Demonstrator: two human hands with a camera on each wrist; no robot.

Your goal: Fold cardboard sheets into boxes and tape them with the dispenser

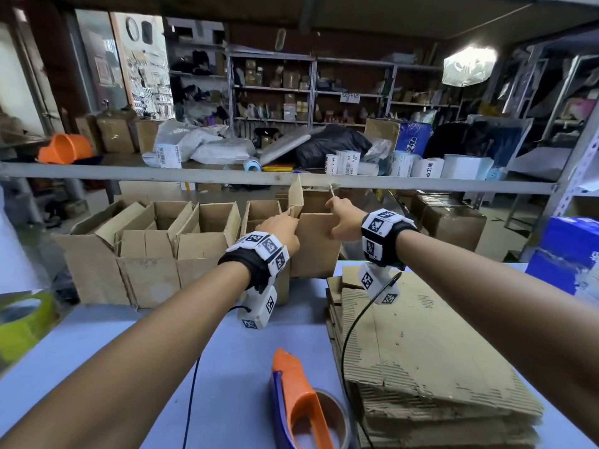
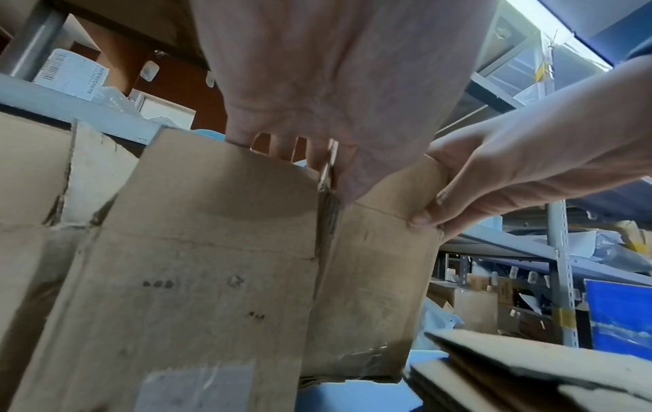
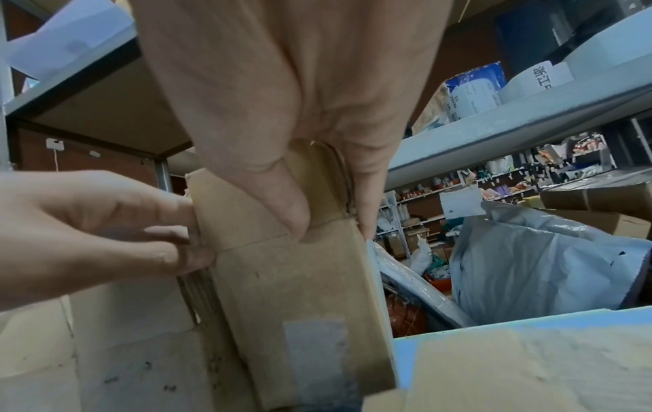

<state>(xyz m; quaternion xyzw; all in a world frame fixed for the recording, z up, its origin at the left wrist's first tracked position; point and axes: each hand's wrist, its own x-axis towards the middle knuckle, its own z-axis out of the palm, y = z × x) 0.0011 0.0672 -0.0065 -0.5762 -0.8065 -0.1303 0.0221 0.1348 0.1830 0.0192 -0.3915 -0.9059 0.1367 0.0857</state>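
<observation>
Blue tabletop (image 1: pixel 97 345) nearest you carries the tape dispenser (image 1: pixel 299 406) at 6 o'clock, flat sheets (image 1: pixel 431 345) at 4. At 12, your left hand (image 1: pixel 280 229) and right hand (image 1: pixel 345 222) pinch the box's (image 1: pixel 314 247) top flaps, apparently upright.

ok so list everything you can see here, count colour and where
held box: 1, brown cardboard, upright at the table's far edge, top flaps open
open boxes: a row, exact count unclear, brown, left of the held box
flat cardboard sheets: 1 stack, brown, on the table at right
tape dispenser: 1, orange and blue, with brown tape roll, near edge of table
table: 1, light blue
bucket: 1, orange, tipped on the left of the shelf
label rolls: several, white, on the shelf
left hand: grip on the box's left top corner
right hand: grip on the box's right top corner
</observation>
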